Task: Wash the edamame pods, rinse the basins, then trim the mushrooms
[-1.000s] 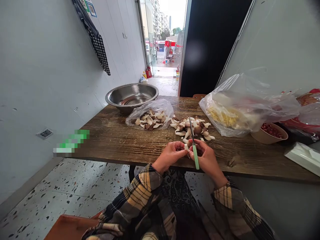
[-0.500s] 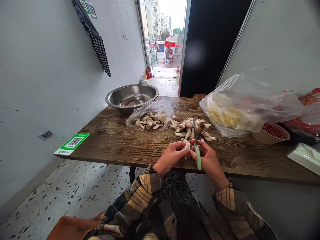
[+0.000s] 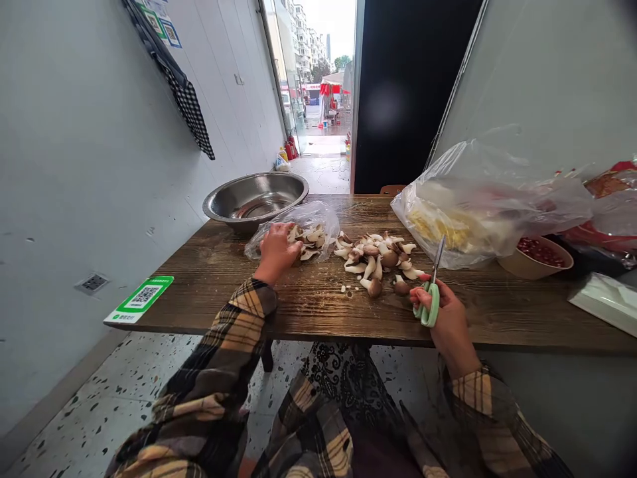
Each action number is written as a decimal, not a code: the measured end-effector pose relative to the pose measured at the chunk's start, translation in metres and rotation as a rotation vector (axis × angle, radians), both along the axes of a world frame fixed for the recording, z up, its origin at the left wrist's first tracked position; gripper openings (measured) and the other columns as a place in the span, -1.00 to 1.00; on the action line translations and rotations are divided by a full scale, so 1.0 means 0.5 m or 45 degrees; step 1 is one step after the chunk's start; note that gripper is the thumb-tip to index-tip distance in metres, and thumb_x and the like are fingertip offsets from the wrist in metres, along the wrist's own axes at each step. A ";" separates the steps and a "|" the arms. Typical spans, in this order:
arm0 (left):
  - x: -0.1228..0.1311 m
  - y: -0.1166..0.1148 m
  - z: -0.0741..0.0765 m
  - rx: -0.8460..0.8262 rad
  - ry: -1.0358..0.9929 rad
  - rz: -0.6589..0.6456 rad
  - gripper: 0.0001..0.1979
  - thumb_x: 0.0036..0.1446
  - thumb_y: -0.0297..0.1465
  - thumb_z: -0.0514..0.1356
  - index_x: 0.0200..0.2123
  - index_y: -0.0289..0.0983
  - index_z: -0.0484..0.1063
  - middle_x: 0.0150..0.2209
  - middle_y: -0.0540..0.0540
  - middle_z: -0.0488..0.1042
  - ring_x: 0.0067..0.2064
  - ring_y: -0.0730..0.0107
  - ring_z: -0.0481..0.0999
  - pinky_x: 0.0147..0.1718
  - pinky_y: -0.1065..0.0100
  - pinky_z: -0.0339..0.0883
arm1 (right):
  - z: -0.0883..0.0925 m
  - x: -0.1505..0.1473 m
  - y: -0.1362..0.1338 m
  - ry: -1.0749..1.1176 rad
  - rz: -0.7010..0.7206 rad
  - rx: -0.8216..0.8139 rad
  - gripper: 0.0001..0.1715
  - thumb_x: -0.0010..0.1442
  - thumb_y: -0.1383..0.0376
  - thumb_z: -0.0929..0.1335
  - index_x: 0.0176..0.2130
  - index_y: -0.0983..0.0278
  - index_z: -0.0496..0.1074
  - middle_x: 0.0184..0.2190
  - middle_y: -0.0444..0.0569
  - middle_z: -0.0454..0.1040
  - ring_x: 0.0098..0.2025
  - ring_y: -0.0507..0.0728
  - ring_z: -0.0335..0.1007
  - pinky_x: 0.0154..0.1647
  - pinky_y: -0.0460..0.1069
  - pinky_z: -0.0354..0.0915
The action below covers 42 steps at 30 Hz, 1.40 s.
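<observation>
My left hand [image 3: 279, 249] reaches over the left side of a clear plastic bag [image 3: 318, 214] holding cut mushroom pieces [image 3: 312, 238]. Its fingers are spread over the pieces; whether anything is under the fingertips is hidden. Green-handled scissors [image 3: 430, 302] are in my right hand [image 3: 445, 312], blades pointing up and away, above the right part of the wooden table [image 3: 298, 312]. Between my hands lies a pile of whole brown-capped mushrooms [image 3: 378, 255], with small white bits [image 3: 343, 289] in front of it.
A steel basin [image 3: 256, 199] stands behind the plastic bag. To the right are a larger filled bag [image 3: 448, 219], a bowl of red pieces [image 3: 540, 255] and a tissue pack [image 3: 607, 302]. A green code card [image 3: 144, 295] lies at the left table corner.
My left hand has moved left from the mushroom between both hands to the plastic bag. My right hand has shifted right with the scissors. The mushroom piece is no longer seen between my hands.
</observation>
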<state>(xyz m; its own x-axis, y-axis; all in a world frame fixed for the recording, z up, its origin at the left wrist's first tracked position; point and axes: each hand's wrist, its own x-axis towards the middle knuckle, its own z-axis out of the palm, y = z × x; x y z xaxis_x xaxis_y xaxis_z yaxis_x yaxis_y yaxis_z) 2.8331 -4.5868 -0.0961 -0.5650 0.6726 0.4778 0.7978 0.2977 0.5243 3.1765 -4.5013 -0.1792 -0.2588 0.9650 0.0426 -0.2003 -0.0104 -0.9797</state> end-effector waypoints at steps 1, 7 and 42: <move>0.002 0.003 -0.001 -0.022 0.070 -0.018 -0.59 -0.04 -0.43 0.27 -0.04 -0.29 0.46 -0.02 -0.20 0.43 0.01 0.09 0.38 0.01 0.17 0.23 | -0.003 0.000 0.001 0.032 -0.009 -0.017 -0.49 0.01 0.10 0.49 -0.06 0.19 0.40 -0.38 -0.10 0.52 -0.38 0.09 0.48 -0.38 0.00 0.41; 0.155 0.020 -0.051 -0.182 0.100 -0.500 -0.83 0.15 -0.39 0.17 -0.22 -0.24 0.54 -0.19 -0.13 0.49 -0.11 0.23 0.45 -0.07 0.24 0.31 | -0.011 -0.001 0.002 0.118 -0.014 -0.096 -0.49 -0.02 0.12 0.52 -0.09 0.19 0.43 -0.42 -0.13 0.52 -0.43 0.04 0.43 -0.43 -0.05 0.38; 0.310 -0.068 -0.041 0.177 -1.219 -0.758 -0.78 0.02 -0.37 0.28 -0.24 -0.30 0.42 -0.45 0.04 0.37 -0.40 0.53 0.35 -0.38 0.46 0.19 | 0.089 -0.052 -0.072 -0.288 0.289 0.504 -0.33 0.03 0.18 0.49 0.11 0.16 0.32 -0.21 -0.04 0.52 -0.16 0.16 0.50 -0.06 0.10 0.42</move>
